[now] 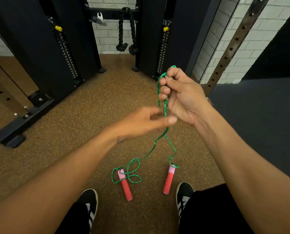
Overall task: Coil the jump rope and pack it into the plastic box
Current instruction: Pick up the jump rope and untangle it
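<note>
Speckled brown gym floor (73, 132) lies under me, with both pink handles down between my shoes. I judge coiling has just begun. My right hand (183, 97) is closed on the doubled middle of the green jump rope (165, 107); my left hand (146, 122), blurred and loosely open, touches the strands below. Next, gather loops. No plastic box shows.

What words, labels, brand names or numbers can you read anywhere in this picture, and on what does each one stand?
No text can be read anywhere.
Shoes: three white stripes, no lettering visible.
Jump rope handles: plain pink and red, no print.
Weight stacks on the black machine: any plate numbers are too small and blurred to read.
</note>
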The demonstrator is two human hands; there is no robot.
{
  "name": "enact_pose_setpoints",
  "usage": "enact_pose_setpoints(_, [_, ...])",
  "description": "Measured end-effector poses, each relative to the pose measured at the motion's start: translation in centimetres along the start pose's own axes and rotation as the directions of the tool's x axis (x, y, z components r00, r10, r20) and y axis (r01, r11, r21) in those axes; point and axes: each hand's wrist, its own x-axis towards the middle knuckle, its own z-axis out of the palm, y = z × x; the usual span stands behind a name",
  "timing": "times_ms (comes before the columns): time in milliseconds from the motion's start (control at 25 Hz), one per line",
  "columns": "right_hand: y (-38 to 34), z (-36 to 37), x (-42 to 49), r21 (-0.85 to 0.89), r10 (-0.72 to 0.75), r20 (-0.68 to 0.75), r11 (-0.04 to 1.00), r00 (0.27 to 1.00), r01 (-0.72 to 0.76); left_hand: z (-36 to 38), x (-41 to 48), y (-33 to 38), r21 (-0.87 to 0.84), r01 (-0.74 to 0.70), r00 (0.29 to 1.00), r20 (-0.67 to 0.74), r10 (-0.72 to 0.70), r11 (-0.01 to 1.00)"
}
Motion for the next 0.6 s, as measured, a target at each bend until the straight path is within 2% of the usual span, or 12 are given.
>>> enact_pose_setpoints(40, [-0.2,0.1,0.0,0.014,0.004,0.007,1.000,1.000,-0.004,0.2,0.4,0.9,-0.099,-0.087,0.990,-0.118,0.075,0.991])
enact_pose_setpoints(80, [-0.5,0.0,0.1,0.044,-0.001,0.007,0.999,1.000,0.001,0.5,0.4,1.4,-0.039,-0.151,0.973,-0.182,0.142,0.988])
enact_pose_setpoints(120, [-1.1,-0.2,0.2,0.074,-0.017,-0.003,0.997,1.000,0.018,0.6,0.0,1.1,0.084,-0.190,0.966,-0.163,0.202,0.978])
enact_pose_setpoints(160, [-1.8,-0.5,0.3,0.094,-0.044,-0.031,0.994,0.999,0.047,0.5,-0.4,0.3,0.261,-0.159,0.985,-0.028,0.172,0.952])
enact_pose_setpoints(200, [-2.5,-0.9,0.4,0.106,-0.079,-0.072,0.991,0.994,0.086,0.3,-0.8,-1.1,0.475,-0.105,0.986,0.164,0.030,0.874])
enact_pose_setpoints(240, [-3.3,-1.3,0.4,0.122,-0.121,-0.114,0.983,0.986,0.135,0.2,-1.2,-2.6,0.669,-0.073,0.927,0.319,-0.196,0.740])
enact_pose_setpoints(280, [-3.9,-1.7,0.4,0.143,-0.162,-0.141,0.973,0.977,0.182,0.0,-1.4,-3.9,0.795,-0.053,0.833,0.369,-0.413,0.604])
enact_pose_setpoints(320, [-4.4,-1.9,0.4,0.156,-0.187,-0.149,0.965,0.971,0.210,0.0,-1.6,-4.8,0.840,-0.052,0.777,0.374,-0.507,0.540])
enact_pose_setpoints(400, [-4.4,-1.8,0.2,0.126,-0.190,-0.113,0.971,0.975,0.204,-0.1,-1.5,-4.1,0.734,0.040,0.873,0.305,-0.381,0.678])
enact_pose_setpoints(480, [-3.2,-0.9,-0.1,0.047,-0.151,-0.026,0.987,0.988,0.152,0.3,-0.8,-0.3,0.313,0.049,0.997,0.042,-0.066,0.949])
enact_pose_setpoints(520, [-2.7,-0.2,-0.2,0.016,-0.135,0.020,0.991,0.991,0.135,0.4,-0.3,1.7,0.134,-0.051,0.990,-0.123,0.067,0.990])
enact_pose_setpoints(600, [-2.6,0.7,-0.2,-0.006,-0.136,0.075,0.991,0.988,0.137,0.0,0.1,3.8,0.121,-0.237,0.909,-0.323,0.264,0.964])
